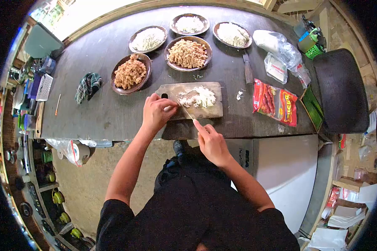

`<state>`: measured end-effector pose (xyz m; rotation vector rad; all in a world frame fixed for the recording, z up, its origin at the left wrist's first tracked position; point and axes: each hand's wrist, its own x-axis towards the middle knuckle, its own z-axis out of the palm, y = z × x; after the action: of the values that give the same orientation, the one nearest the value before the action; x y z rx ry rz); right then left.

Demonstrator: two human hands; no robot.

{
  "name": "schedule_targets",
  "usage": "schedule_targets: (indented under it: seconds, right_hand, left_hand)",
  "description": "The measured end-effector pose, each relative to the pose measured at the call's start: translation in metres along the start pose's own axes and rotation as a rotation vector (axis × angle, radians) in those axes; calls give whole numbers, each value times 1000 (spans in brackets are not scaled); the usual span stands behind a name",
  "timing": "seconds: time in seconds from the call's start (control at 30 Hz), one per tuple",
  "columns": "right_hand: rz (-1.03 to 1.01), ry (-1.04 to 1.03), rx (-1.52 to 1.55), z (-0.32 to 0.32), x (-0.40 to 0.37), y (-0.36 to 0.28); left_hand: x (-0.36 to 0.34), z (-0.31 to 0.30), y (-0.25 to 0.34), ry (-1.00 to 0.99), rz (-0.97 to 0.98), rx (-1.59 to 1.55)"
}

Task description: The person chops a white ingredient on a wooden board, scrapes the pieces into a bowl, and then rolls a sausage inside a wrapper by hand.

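Observation:
A wooden cutting board [213, 111] lies near the table's front edge, with a heap of finely cut white pieces [203, 98] on it. My right hand [213, 144] is closed around a knife [187, 112], its thin blade angled up and left onto the board. My left hand [158, 112] rests at the board's left side, fingers bent together close to the blade tip. What those fingers press or hold is too small to make out. A few white scraps [239, 95] lie on the table right of the board.
Behind the board stand brown plates of browned crumbly food [187, 53] and white shreds [232, 34]. To the right are another knife [248, 71], a red food packet [275, 103], plastic bags [280, 48] and a black chair [341, 90]. A checked cloth [88, 87] lies left.

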<state>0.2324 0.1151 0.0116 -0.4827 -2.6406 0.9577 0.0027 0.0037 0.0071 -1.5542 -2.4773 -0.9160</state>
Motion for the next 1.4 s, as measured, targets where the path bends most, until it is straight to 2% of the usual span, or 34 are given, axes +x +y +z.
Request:
schedule_targets:
  seconds: [0.27,0.33,0.5,0.97,1.03,1.4]
  right_hand:
    - [-16,-22,38,2,-4,-1]
    - [1,-40,-32,5,-1,-3]
    - [-19,6,-17,7,8,0]
    - [5,-10,23,9,1,-3]
    - [20,-46,-52,8,5,-5]
    - [-27,-34,6,-1,-6,-3]
  left_hand:
    - [-2,2,1,9,-39,3]
    - [-1,1,0,8,-44,-4]
    - [-1,-1,2,-25,-72,42]
    - [-1,1,0,6,-10,34]
    - [-2,1,-1,12,1,40]
    - [-4,-3,1,-17,-12,28]
